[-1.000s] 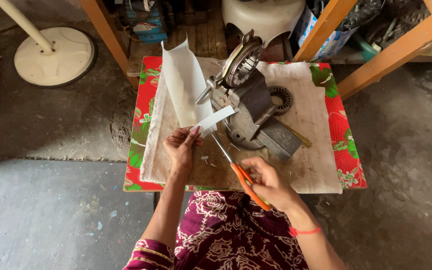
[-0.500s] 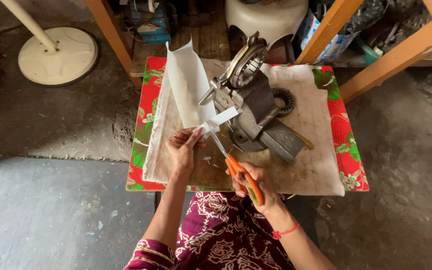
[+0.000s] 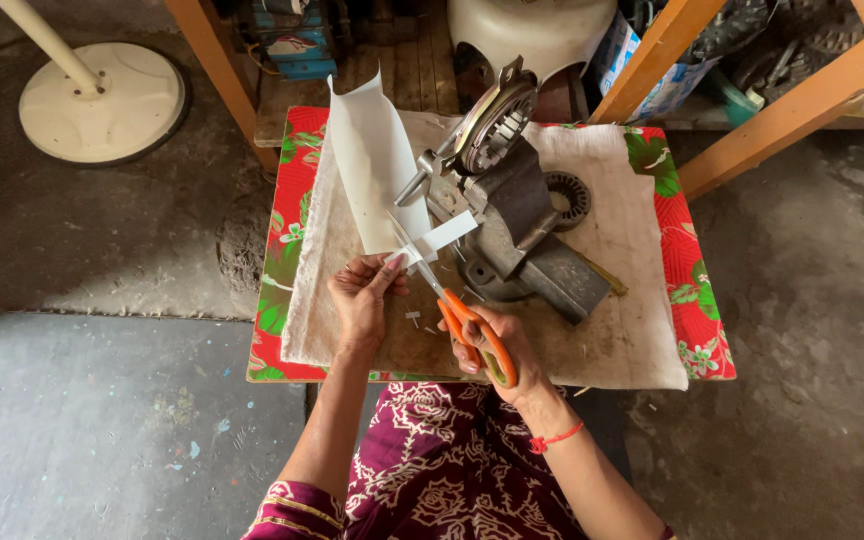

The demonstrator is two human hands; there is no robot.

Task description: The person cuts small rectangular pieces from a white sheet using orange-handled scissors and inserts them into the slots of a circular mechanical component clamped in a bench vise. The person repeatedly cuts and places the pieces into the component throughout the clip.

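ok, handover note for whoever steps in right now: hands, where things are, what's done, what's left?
Left hand: pinching the lower edge of the white sheet, holding it upright over the table.
Right hand: gripping the orange-handled scissors, blades open at the sheet's bottom edge.
Things: a narrow strip sticks out to the right at the cut. A grey metal machine part sits on the cloth-covered table.
Done: a strip is partly cut; small paper scraps lie on the cloth.
Left: the strip is not yet cut free.
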